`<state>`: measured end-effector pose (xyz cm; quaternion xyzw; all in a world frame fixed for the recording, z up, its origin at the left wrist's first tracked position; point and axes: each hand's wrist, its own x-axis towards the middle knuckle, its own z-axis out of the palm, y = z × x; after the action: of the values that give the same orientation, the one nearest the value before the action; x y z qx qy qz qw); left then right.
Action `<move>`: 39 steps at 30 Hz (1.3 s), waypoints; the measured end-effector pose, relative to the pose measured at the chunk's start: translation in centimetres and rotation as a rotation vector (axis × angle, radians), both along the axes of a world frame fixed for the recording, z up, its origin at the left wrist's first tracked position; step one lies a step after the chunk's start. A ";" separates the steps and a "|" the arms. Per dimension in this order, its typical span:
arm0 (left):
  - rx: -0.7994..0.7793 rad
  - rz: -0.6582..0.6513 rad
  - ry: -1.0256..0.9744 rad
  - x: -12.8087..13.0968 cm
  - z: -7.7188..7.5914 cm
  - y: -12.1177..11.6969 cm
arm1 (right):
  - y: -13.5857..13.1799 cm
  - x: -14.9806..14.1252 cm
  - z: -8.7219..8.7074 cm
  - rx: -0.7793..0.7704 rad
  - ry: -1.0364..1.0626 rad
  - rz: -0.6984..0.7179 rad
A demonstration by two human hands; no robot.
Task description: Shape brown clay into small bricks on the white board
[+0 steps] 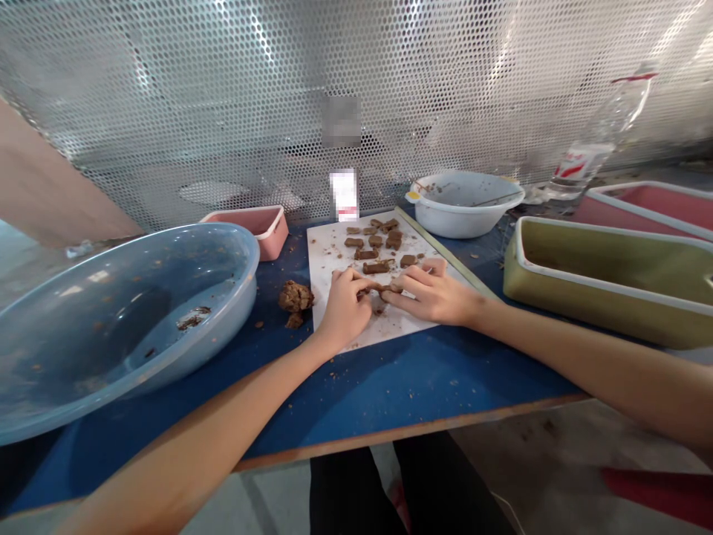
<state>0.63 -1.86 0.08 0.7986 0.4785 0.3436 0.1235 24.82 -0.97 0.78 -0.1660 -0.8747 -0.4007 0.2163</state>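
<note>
Between my two hands is a small piece of brown clay (384,291), just above the white board (328,260). My left hand (350,301) pinches its left end with thumb and fingers. The fingers of my right hand (428,293) close on the right end. Beyond them on the board lie several shaped clay pieces, among them a bar of clay (376,267) and a small block (408,260). A rough lump of clay (295,296) sits on the blue table to the left of the board. The fingertips partly hide the held piece.
A large blue basin (245,260) stands at left, with a pink container (272,241) behind it. At right are a white basin (457,223), a green planter (584,297), a pink planter (618,197) and a clear bottle (590,152). Perforated metal (223,89) rises behind the blue table (390,394).
</note>
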 end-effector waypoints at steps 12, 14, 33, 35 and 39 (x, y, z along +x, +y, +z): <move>-0.001 0.003 0.002 0.1 0.0 -0.1 | 0.1 -0.4 -0.2 -0.071 0.040 0.014; 0.007 0.005 -0.015 0.1 0.0 -0.1 | 0.1 -0.3 0.0 -0.090 0.054 0.015; 0.000 -0.024 -0.016 0.2 0.5 -0.6 | 0.7 0.9 0.3 -0.397 0.290 -0.005; 0.004 -0.014 -0.010 0.2 0.3 -0.5 | 0.7 0.7 0.1 -0.415 0.328 -0.004; 0.016 -0.014 -0.012 0.1 0.2 -0.4 | 0.7 -0.1 -0.3 -0.527 0.445 -0.012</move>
<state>0.71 -2.21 0.30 0.8009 0.4691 0.3515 0.1225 24.71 -0.31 0.48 -0.3046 -0.8785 -0.1163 0.3492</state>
